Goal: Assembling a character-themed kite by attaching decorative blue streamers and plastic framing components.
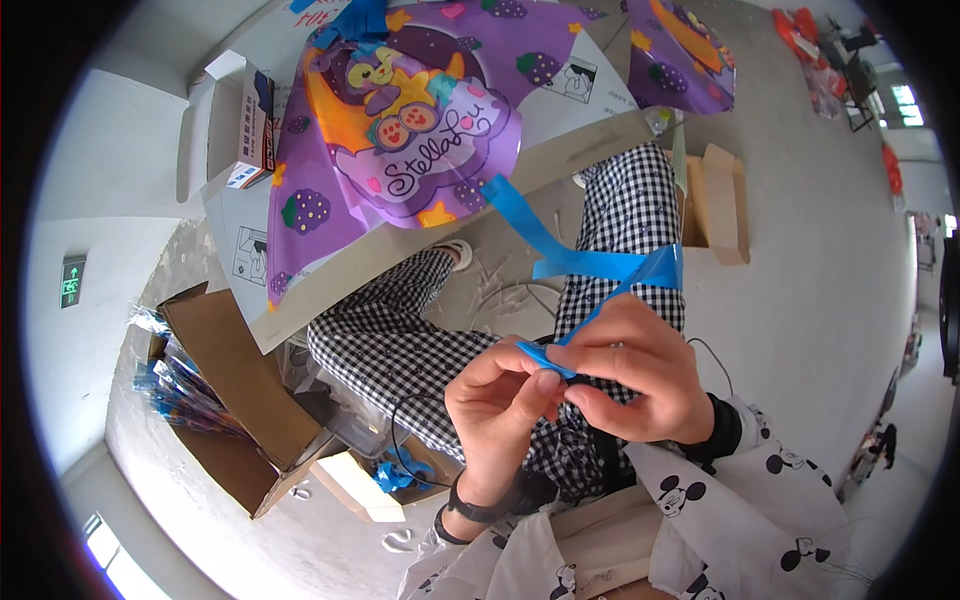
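Here the left hand [507, 400] is pinching, the right hand [635, 375] is pinching just beside it, both wrists [487, 485] angling inward!

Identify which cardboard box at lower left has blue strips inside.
The smaller box, right of the larger box: blue strips show inside it, while the larger one holds shiny packages.

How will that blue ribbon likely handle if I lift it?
Probably floppy: the blue ribbon bends and folds above the checked trousers. Likely light for its length, since the strip looks thin and narrow. It may be slippery too, given its smooth-looking surface.
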Demonstrator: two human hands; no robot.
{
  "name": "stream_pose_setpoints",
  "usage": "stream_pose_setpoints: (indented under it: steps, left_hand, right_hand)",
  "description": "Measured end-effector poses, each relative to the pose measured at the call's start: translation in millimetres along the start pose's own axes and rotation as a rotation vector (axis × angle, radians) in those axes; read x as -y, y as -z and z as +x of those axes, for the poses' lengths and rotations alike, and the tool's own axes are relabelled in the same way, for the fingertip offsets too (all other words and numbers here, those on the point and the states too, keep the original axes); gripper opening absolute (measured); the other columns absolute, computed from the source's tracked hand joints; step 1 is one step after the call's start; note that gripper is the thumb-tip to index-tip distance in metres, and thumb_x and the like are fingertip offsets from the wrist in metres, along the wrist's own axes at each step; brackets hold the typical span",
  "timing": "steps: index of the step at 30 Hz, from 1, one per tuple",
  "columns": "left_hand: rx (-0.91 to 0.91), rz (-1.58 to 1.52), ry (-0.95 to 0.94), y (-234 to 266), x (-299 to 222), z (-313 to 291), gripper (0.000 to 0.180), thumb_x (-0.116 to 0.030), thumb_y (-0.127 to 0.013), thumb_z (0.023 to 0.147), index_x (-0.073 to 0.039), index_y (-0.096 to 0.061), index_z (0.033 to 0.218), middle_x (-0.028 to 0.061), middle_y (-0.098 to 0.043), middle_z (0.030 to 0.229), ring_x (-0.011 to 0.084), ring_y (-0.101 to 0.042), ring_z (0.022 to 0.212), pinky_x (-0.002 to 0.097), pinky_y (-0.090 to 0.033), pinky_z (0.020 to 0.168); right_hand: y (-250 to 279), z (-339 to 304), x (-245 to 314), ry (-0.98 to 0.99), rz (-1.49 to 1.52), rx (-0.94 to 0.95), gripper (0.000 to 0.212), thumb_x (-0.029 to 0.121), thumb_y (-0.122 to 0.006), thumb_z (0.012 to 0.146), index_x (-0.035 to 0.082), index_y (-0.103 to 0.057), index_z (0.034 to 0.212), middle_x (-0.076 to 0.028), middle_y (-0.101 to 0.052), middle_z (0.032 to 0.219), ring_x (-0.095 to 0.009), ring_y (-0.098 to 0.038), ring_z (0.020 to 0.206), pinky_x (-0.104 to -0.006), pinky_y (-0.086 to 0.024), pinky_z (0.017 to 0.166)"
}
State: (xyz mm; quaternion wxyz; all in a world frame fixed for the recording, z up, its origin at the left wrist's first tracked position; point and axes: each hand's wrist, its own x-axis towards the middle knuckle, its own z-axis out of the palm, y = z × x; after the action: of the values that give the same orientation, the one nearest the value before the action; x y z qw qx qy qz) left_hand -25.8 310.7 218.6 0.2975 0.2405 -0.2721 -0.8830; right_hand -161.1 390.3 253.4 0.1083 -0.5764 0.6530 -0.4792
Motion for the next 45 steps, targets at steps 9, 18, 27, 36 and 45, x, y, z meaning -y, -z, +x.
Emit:
stream_pose_setpoints:
  steps: [9, 18, 27, 36, 45]
  left_hand:
    - [0.005, 0.41, -0.284, 18.1, 6.2, 3.0, 0.017, 0.005, -0.07, 0.066, -0.003, -0.061, 0.078, 0.0078, -0.056, 0.098, 0.0177, -0.053, 0.091, 0.0306, -0.043, 0.081]
    - [-0.144, 0.56, -0.259, 17.8, -8.0, 10.8, 0.015, -0.012, -0.074, 0.068, -0.006, -0.06, 0.071, 0.0199, -0.047, 0.139, 0.0346, -0.037, 0.137, 0.0499, -0.025, 0.11]
    - [-0.166, 0.807, -0.424, -6.3, -87.6, 80.0, 0.024, -0.02, -0.065, 0.088, 0.003, -0.061, 0.092, 0.0162, -0.063, 0.108, 0.0204, -0.057, 0.102, 0.0325, -0.042, 0.092]
    - [0.054, 0.942, -0.148, -40.7, -77.6, 410.6, 0.029, -0.016, -0.06, 0.093, 0.003, -0.061, 0.116, 0.0113, -0.068, 0.101, 0.0162, -0.067, 0.086, 0.0248, -0.052, 0.072]
    - [-0.544, 0.66, 0.1, -30.9, -37.2, 613.2, 0.029, -0.03, -0.077, 0.081, -0.01, -0.065, 0.099, 0.0023, -0.051, 0.075, 0.0145, -0.049, 0.06, 0.0334, -0.045, 0.062]
  right_hand:
    - [23.4, -4.5, -58.5, -0.649, -0.105, -0.033, 0.024, 0.007, -0.069, 0.084, 0.0, -0.061, 0.106, -0.01, -0.065, 0.097, -0.025, -0.063, 0.086, -0.034, -0.048, 0.073]
    - [-18.8, -8.0, -27.3, -0.062, 0.034, 0.34, 0.051, 0.018, -0.073, 0.083, 0.0, -0.055, 0.126, -0.016, -0.06, 0.121, -0.031, -0.056, 0.115, -0.0415, -0.046, 0.095]
    - [6.8, 45.3, -44.1, -0.672, 1.711, 0.491, 0.028, 0.02, -0.051, 0.101, -0.003, -0.062, 0.111, -0.009, -0.068, 0.086, -0.015, -0.066, 0.073, -0.0268, -0.053, 0.065]
    - [10.5, 13.9, -178.0, -0.965, 1.059, 0.003, 0.029, 0.023, -0.054, 0.1, -0.003, -0.063, 0.108, -0.007, -0.066, 0.084, -0.013, -0.063, 0.07, -0.0256, -0.051, 0.062]
    - [14.1, 1.7, -223.2, -0.995, 1.18, -0.151, 0.027, 0.021, -0.055, 0.1, -0.003, -0.065, 0.107, -0.007, -0.066, 0.085, -0.011, -0.062, 0.072, -0.025, -0.051, 0.066]
